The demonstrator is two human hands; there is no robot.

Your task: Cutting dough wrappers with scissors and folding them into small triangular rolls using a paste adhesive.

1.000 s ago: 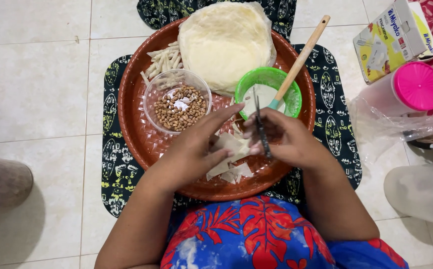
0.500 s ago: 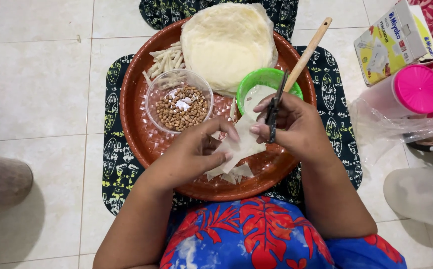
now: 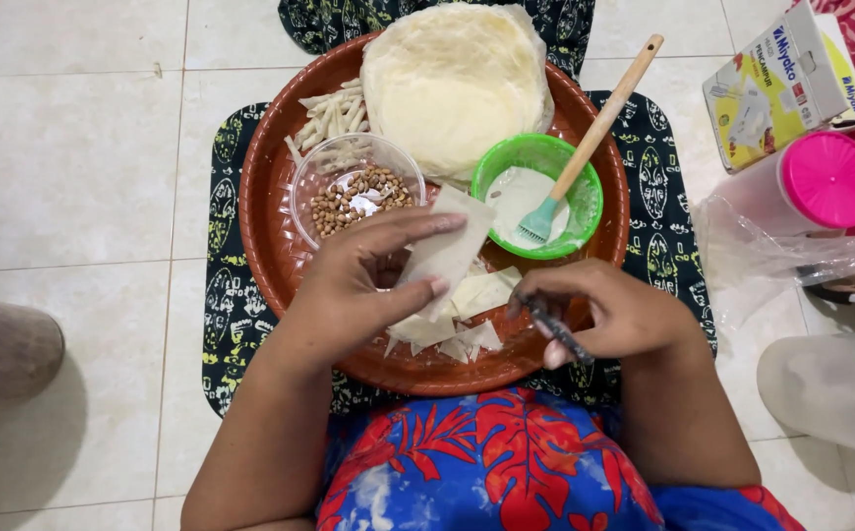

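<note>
Left hand [image 3: 363,285] pinches a pale pastry strip [image 3: 444,251] over the round brown tray [image 3: 260,211]. Right hand [image 3: 609,315] grips a dark thin tool [image 3: 557,329], at 3 o'clock from the strip. Clear bowl of peanuts [image 3: 353,192] at 11 o'clock of left hand; green bowl [image 3: 585,202] with brush [image 3: 585,147] at 12 o'clock of right hand. Wrapper stack [image 3: 452,84] at the tray's 12 o'clock.

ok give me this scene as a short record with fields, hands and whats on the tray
left hand: pinches a pale pastry strip over the tray
right hand: grip shut on a dark thin tool
tray: round, brown, on a patterned mat
on tray: wrapper stack, clear bowl of peanuts, green bowl with brush, cut pieces
</note>
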